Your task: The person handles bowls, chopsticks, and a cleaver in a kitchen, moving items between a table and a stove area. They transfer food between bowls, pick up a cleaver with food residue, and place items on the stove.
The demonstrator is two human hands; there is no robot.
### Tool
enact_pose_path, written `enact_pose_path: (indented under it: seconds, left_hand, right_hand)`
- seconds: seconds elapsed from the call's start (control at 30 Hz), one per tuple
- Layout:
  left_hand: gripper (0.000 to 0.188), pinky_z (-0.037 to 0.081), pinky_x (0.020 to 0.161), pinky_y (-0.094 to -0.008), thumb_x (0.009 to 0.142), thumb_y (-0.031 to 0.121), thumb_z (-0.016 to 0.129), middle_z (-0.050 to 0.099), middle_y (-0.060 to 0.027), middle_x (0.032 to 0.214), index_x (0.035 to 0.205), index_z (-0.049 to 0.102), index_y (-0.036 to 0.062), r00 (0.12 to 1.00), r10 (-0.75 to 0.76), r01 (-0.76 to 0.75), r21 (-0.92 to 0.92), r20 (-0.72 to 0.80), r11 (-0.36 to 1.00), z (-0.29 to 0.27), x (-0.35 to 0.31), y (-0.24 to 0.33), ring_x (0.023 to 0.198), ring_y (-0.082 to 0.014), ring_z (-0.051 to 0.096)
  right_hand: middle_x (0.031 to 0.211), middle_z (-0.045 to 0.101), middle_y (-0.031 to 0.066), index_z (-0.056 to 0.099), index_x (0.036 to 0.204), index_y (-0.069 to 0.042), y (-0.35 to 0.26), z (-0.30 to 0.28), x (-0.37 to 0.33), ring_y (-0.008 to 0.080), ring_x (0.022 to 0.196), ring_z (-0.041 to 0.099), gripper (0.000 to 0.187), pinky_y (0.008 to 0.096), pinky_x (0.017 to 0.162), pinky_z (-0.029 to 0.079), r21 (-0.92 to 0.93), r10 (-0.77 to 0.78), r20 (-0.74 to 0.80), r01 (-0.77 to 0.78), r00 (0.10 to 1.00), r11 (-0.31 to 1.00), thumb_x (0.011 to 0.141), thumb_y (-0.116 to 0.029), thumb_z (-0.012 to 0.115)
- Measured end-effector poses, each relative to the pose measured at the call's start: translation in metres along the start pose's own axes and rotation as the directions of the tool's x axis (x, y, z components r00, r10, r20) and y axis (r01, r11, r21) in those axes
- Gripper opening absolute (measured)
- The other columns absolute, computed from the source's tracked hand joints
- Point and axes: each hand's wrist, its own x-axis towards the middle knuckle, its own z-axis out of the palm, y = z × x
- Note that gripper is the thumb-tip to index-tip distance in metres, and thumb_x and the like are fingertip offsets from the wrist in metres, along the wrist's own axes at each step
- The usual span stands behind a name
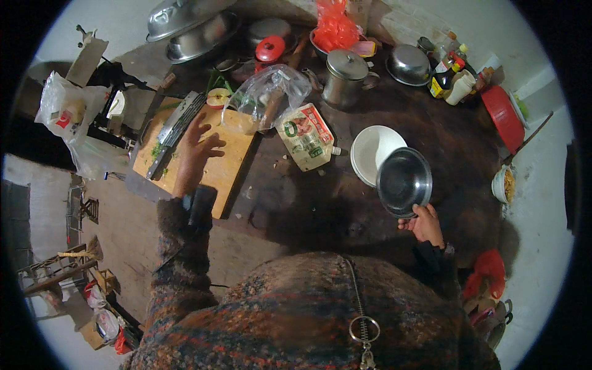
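My right hand (425, 225) grips the rim of a shiny metal bowl (404, 183). The bowl is tilted and overlaps the edge of a white bowl (370, 148) on the dark table. Fingers spread, my left hand (200, 149) hovers over a wooden cutting board (231, 151) and holds nothing. Beside it on the board lies a large kitchen knife (180, 120) with a wide blade, and green chopped bits are scattered near its handle. A cut apple half (217, 98) sits at the board's far edge, by a clear plastic bag (277, 86).
Between board and white bowl lies a spouted pouch (308, 139). Behind are a lidded metal pot (345, 77), an upturned metal bowl (409, 65), sauce bottles (453, 74) and a red bag (336, 24). A red basin (502, 117) leans at the right wall.
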Motion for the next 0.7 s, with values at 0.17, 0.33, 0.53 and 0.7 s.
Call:
enact_pose_path:
  seconds: [0.17, 0.33, 0.53, 0.7]
  left_hand:
    - [0.080, 0.054, 0.059, -0.0349, 0.078, 0.004, 0.064, 0.025, -0.0251, 0.137, 0.142, 0.016, 0.0119, 0.989, -0.121, 0.124, 0.030, -0.080, 0.992, 0.006, 0.044, -0.045, 0.082, -0.0256, 0.064]
    - [0.093, 0.053, 0.052, -0.0333, 0.074, 0.000, 0.066, 0.042, -0.0216, 0.125, 0.143, 0.006, 0.0148, 0.988, -0.122, 0.124, 0.016, -0.099, 0.992, 0.014, 0.080, -0.066, 0.074, -0.0225, 0.064]
    - [0.054, 0.053, 0.051, -0.0308, 0.083, 0.005, 0.056, 0.056, -0.0081, 0.077, 0.131, 0.032, 0.0047, 0.981, -0.189, 0.192, -0.066, 0.038, 0.979, 0.041, 0.101, -0.071, 0.059, -0.0169, 0.059]
    - [0.017, 0.048, 0.047, -0.0250, 0.085, 0.009, 0.053, 0.052, -0.0019, 0.065, 0.096, 0.058, -0.0021, 0.962, -0.203, 0.192, 0.075, 0.185, 0.979, 0.072, 0.090, -0.043, 0.050, -0.0094, 0.051]
  right_hand:
    - [0.089, 0.060, 0.0148, 0.049, 0.107, 0.000, 0.013, -0.040, 0.012, 0.0229, 0.074, 0.061, 0.030, 0.0374, 0.064, 0.053, 0.115, -0.092, -0.150, 0.109, 0.984, 0.987, 0.088, -0.023, 0.049]
    - [0.091, 0.059, 0.0123, 0.049, 0.106, -0.003, 0.024, -0.077, 0.047, 0.0208, 0.079, 0.059, 0.028, 0.0371, 0.069, 0.051, 0.236, 0.080, -0.196, -0.032, 0.977, 0.971, 0.090, -0.026, 0.047]
    - [0.091, 0.060, 0.0110, 0.052, 0.099, -0.001, 0.037, -0.107, 0.085, 0.0198, 0.081, 0.059, 0.030, 0.0367, 0.071, 0.051, 0.304, 0.080, -0.161, -0.028, 0.984, 0.952, 0.091, -0.030, 0.047]
    - [0.090, 0.061, 0.0099, 0.054, 0.095, -0.002, 0.044, -0.108, 0.100, 0.0199, 0.080, 0.059, 0.031, 0.0372, 0.073, 0.050, 0.296, 0.097, -0.206, -0.032, 0.974, 0.955, 0.091, -0.032, 0.048]
